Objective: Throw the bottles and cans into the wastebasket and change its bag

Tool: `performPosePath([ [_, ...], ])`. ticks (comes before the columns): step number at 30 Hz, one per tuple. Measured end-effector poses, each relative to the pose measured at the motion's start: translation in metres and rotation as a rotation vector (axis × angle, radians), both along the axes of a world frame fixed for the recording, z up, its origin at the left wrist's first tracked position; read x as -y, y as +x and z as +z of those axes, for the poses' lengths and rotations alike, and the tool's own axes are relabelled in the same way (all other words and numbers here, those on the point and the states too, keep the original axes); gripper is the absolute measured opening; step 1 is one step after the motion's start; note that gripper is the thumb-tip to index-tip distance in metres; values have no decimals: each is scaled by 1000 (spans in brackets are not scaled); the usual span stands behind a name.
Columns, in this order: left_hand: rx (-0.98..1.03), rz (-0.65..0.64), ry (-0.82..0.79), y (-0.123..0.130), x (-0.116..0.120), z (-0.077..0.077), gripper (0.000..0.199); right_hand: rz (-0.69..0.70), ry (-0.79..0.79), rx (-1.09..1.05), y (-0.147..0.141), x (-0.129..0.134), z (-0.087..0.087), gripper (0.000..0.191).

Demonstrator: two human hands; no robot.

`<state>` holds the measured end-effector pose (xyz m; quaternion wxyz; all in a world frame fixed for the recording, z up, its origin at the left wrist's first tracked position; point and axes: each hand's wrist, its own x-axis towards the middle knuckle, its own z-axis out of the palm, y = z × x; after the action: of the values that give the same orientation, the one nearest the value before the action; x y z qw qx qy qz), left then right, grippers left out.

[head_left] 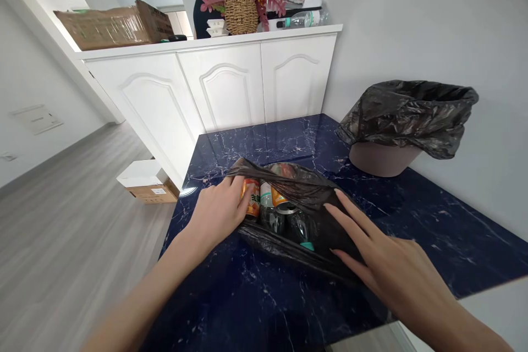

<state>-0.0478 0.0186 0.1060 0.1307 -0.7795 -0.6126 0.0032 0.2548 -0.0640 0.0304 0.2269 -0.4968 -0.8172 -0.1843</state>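
Observation:
A black plastic bag [311, 190] lies on its side with its mouth gaping towards me. Inside it show an orange drink can [252, 206], another orange can [278, 198] and clear plastic bottles [273, 221], one with a teal cap [307, 245]. My left hand [223, 203] grips the bag's rim at the left, its thumb beside the nearer can. On the right, my right hand [383, 256] rests against the bag with fingers spread. The deeper contents are hidden by the plastic.
Under the bag is a dark blue marbled table [256, 291]. A bin [379, 159] lined with a black bag [412, 115] stands at the right by the wall. Behind, a white cabinet [226, 88] carries a flower basket [241, 15], a bottle [303, 19] and a cardboard box [111, 27].

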Motion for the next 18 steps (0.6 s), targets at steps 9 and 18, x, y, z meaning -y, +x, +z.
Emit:
performPosePath([
  [9,52,-292,-245,-4,8,-5,95,-73,-169,65,19,-15,-33,100],
  [18,-84,-589,-97,-7,38,-16,68,76,-21,-102,12,-4,-9,36],
])
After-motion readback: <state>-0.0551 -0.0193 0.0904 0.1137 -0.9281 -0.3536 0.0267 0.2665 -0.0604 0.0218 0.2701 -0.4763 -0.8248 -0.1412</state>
